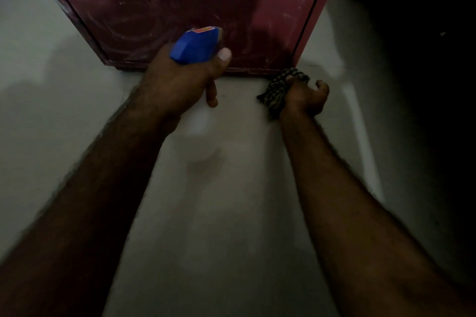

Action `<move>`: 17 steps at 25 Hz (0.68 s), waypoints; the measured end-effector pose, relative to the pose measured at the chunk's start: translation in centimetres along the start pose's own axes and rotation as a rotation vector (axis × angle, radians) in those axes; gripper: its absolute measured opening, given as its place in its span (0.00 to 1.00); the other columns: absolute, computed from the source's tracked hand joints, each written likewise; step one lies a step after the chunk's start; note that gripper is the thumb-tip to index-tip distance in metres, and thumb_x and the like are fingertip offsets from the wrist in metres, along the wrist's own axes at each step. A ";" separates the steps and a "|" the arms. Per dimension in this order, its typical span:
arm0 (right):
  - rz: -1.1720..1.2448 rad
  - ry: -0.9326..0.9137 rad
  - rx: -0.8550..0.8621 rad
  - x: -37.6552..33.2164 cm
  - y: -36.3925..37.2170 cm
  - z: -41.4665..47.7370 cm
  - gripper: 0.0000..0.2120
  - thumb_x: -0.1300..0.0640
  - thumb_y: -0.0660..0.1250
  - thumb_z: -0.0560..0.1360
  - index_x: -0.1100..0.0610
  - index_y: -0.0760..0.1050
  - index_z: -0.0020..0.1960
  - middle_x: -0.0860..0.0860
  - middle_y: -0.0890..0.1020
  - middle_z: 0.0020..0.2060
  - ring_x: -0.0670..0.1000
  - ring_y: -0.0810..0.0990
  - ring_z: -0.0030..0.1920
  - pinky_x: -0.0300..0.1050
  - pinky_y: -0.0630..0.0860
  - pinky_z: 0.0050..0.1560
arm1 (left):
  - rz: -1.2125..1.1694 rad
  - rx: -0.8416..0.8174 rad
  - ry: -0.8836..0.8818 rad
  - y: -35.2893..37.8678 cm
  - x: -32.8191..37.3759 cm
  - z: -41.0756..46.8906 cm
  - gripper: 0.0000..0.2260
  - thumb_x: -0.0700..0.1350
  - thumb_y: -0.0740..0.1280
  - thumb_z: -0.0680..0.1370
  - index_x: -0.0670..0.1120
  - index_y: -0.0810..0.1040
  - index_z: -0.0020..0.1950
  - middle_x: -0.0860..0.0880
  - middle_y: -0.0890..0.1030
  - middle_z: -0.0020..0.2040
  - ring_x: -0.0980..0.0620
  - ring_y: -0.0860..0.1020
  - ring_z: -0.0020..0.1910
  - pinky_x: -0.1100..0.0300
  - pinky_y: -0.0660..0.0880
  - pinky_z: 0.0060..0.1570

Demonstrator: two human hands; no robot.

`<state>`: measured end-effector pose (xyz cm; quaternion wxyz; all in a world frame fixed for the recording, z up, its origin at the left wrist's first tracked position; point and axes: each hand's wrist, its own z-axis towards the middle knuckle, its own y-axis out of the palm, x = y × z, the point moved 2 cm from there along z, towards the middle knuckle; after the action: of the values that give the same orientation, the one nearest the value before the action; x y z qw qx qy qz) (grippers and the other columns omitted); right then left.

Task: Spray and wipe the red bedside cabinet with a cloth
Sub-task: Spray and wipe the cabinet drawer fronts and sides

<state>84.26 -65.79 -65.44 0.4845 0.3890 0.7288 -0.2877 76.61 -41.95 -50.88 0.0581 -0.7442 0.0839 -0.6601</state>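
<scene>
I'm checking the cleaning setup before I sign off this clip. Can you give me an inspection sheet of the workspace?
Surface: cabinet front, red, streaked with pale smears.
Job's things: spray bottle, blue head pointed at the cabinet; checked cloth by the cabinet's lower right corner.
Clutter: nothing seen.
Hands: left hand grips the spray bottle; right hand grips the cloth.
Cables: nothing seen.
Surroundings: pale floor; right side too dark to tell.

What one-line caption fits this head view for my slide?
Left hand aims a spray bottle at the red cabinet; right hand grips a checked cloth near its base.
</scene>
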 end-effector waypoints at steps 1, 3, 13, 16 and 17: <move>-0.020 -0.008 -0.023 0.2 0.4 -0.5 0.35 0.62 0.80 0.67 0.54 0.72 0.71 0.45 0.76 0.42 0.53 0.83 0.49 0.51 0.84 0.53 | 0.001 0.002 0.001 0.0 0.0 0.0 0.12 0.57 0.74 0.75 0.61 0.76 0.56 0.45 0.83 0.38 0.50 0.81 0.33 0.51 0.80 0.53; -0.057 -0.023 -0.084 0.7 1.3 -1.9 0.35 0.60 0.80 0.67 0.54 0.72 0.72 0.43 0.75 0.40 0.53 0.83 0.49 0.50 0.84 0.54 | -0.007 0.002 0.007 0.1 -0.1 0.0 0.12 0.57 0.74 0.75 0.61 0.77 0.56 0.42 0.84 0.44 0.49 0.81 0.34 0.46 0.80 0.57; -0.027 0.032 -0.064 1.3 2.2 -3.3 0.34 0.60 0.78 0.70 0.53 0.71 0.73 0.55 0.80 0.56 0.54 0.81 0.52 0.50 0.83 0.53 | -0.013 0.030 -0.007 -0.7 0.0 0.0 0.12 0.56 0.73 0.76 0.59 0.76 0.57 0.52 0.80 0.30 0.53 0.81 0.32 0.60 0.77 0.46; -0.046 0.026 -0.090 1.2 2.2 -3.5 0.39 0.59 0.82 0.66 0.52 0.70 0.73 0.54 0.80 0.57 0.53 0.82 0.51 0.50 0.84 0.53 | -0.027 0.025 0.010 -0.5 0.0 -0.2 0.10 0.56 0.73 0.77 0.60 0.75 0.54 0.51 0.80 0.30 0.52 0.81 0.33 0.59 0.76 0.50; -0.008 0.039 -0.064 0.9 1.8 -3.0 0.39 0.60 0.82 0.66 0.52 0.70 0.73 0.54 0.80 0.56 0.54 0.82 0.50 0.49 0.84 0.50 | -0.028 0.022 0.019 -0.5 0.1 -0.2 0.09 0.56 0.73 0.77 0.61 0.75 0.54 0.52 0.80 0.30 0.52 0.81 0.33 0.61 0.76 0.48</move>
<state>84.13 -62.12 -65.29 0.4814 0.3760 0.7484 -0.2585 76.42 -41.43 -50.65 0.0562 -0.7382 0.0665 -0.6689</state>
